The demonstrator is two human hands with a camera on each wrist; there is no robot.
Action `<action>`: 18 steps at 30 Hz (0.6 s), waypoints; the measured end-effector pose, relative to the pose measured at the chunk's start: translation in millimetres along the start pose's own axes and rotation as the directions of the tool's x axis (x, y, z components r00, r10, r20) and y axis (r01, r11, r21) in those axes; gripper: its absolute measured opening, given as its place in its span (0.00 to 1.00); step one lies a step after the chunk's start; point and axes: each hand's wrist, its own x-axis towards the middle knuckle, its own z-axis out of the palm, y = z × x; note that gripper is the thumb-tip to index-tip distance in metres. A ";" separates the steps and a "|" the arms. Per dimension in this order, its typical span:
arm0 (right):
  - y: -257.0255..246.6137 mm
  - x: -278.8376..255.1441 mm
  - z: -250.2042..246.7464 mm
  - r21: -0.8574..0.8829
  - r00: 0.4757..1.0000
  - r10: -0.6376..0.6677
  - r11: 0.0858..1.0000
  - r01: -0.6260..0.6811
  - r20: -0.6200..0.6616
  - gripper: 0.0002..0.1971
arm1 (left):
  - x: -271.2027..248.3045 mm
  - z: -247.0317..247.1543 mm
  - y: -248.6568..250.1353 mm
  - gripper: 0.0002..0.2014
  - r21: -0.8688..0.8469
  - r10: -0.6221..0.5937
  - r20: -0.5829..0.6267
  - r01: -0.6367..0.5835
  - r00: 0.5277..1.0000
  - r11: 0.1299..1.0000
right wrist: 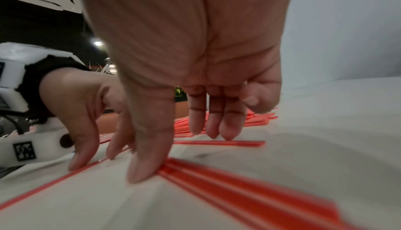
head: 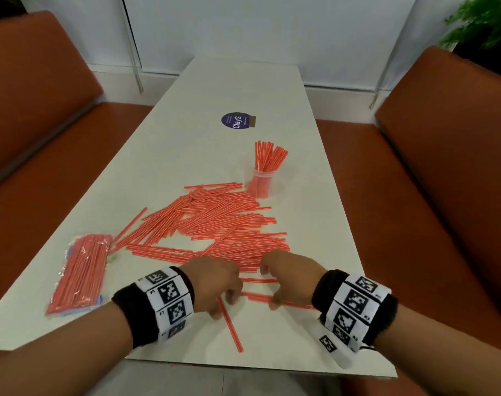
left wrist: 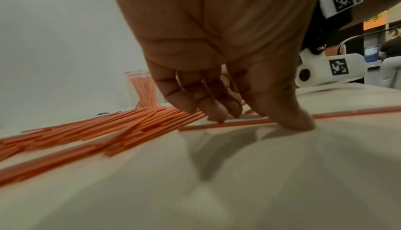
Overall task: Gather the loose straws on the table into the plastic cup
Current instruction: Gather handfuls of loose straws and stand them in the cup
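Observation:
A big pile of loose red-orange straws [head: 220,224] [left wrist: 97,129] lies mid-table. Behind it stands a clear plastic cup [head: 260,181] [left wrist: 143,94] with several straws upright in it. Both hands are down at the near end, among a few stray straws [head: 258,295]. My left hand [head: 225,305] [left wrist: 253,120] sets thumb and fingertips on the table on either side of one straw [left wrist: 228,125]. My right hand [head: 272,287] [right wrist: 178,154] points straight fingers down, its thumb touching the end of paired straws [right wrist: 238,187]. One straw [head: 230,327] lies diagonally by the left hand.
A sealed bag of straws [head: 77,272] lies at the table's left edge. A round purple sticker [head: 235,120] sits farther back. Orange benches flank the white table [head: 186,110] on the left [head: 29,110] and right [head: 458,167]. The table's front edge [head: 243,364] is close.

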 end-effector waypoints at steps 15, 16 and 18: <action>-13.5 13.7 0.5 -0.079 0.989 0.141 0.987 -0.136 0.053 0.09 | -15.1 11.2 -22.2 0.11 -0.047 0.025 -0.088 -0.030 0.996 0.998; -15.0 14.1 1.6 -0.101 0.987 0.151 0.984 -0.144 0.060 0.09 | -17.8 11.5 -27.8 0.11 -0.060 0.020 -0.111 -0.027 0.994 0.998; -17.8 14.1 3.8 -0.134 0.982 0.176 0.977 -0.167 0.061 0.09 | -21.9 11.8 -39.1 0.13 -0.084 0.011 -0.159 -0.024 0.987 0.996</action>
